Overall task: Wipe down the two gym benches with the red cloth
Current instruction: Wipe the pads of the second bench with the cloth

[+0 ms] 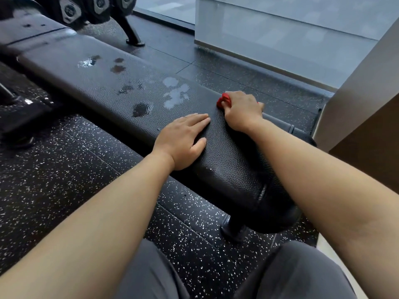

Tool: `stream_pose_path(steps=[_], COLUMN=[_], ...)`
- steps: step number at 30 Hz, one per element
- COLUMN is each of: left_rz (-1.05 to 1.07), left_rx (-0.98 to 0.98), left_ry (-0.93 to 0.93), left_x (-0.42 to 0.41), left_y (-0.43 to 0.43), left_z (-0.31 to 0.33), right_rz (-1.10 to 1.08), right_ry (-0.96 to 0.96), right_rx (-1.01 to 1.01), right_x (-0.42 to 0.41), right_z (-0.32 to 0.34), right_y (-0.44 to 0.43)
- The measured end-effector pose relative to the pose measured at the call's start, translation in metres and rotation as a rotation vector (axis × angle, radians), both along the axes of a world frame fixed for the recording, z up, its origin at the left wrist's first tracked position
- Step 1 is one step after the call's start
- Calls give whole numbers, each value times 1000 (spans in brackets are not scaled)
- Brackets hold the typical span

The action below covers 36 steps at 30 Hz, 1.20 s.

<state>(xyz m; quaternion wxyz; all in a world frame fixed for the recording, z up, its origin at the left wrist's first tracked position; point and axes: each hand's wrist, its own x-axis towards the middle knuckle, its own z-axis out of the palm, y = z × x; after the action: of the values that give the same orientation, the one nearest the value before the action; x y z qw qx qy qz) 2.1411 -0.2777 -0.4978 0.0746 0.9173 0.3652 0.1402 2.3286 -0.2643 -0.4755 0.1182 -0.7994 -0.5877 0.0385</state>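
Observation:
A long black padded gym bench [233,165] runs from the upper left to the lower right. Wet patches [174,92] and dark drops dot its middle. My right hand [243,110] grips a bunched red cloth [223,100] at the bench's far edge; most of the cloth is hidden under the fingers. My left hand [183,140] lies flat on the pad with straight fingers, near its front edge. A second black bench pad [28,29] lies beyond, at the upper left, with a few dark spots on it.
Speckled black rubber floor [64,173] surrounds the bench. A dumbbell rack [95,9] with its foot stands at the top left. A glass wall [291,24] and a pillar [362,100] close off the right. The bench's foot [233,227] is near my knees.

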Motion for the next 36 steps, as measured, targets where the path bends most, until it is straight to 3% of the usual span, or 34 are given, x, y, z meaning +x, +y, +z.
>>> stream_pose_path(steps=[13, 16, 29, 36], left_rz=[-9, -5, -23, -8], left_rx=[-35, -37, -49, -44], left_ry=[60, 56, -18, 38], left_x=[0, 0, 1, 1], left_y=[-3, -3, 3, 0], left_z=[-2, -2, -2, -4], right_rz=[178, 168, 120, 235], right_ry=[-27, -55, -28, -74], right_rx=[17, 111, 48, 132], right_x=[-39, -52, -55, -53], right_z=[-5, -11, -11, -14], right_y=[-142, -173, -121, -182])
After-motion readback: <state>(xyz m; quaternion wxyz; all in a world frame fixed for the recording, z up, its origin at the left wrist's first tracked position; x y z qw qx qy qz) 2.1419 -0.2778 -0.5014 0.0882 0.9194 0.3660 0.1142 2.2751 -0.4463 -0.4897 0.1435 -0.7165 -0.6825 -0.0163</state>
